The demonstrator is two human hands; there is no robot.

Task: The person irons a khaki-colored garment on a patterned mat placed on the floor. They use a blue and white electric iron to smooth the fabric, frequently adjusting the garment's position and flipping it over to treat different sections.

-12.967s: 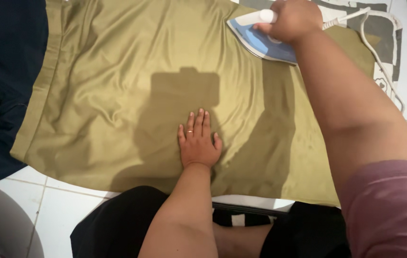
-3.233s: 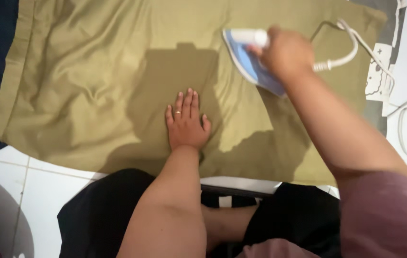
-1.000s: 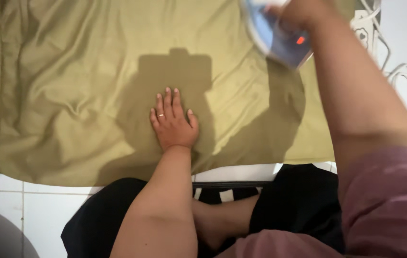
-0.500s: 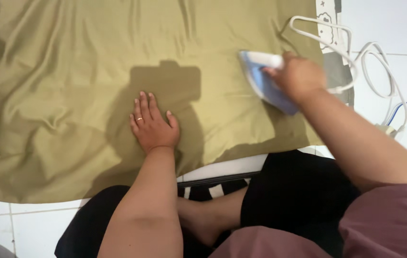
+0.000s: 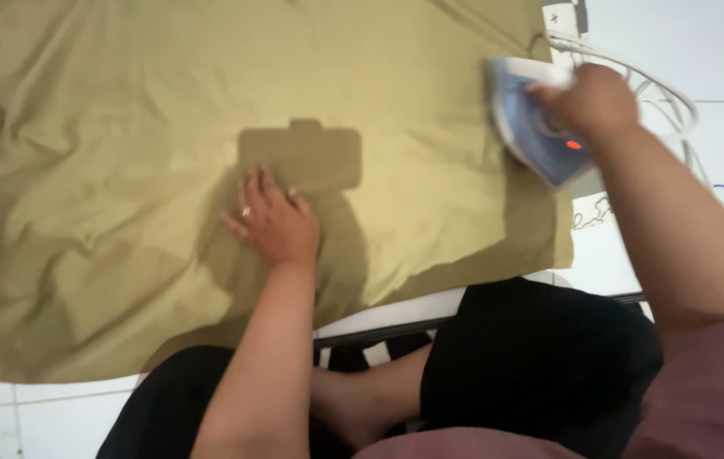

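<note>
Left hand (image 5: 275, 225) flat on olive cloth (image 5: 124, 153); right hand (image 5: 587, 102) grips blue iron (image 5: 532, 136); white tiled floor (image 5: 719, 51).

No packages, labels, signs or screens showed in the view.
</note>
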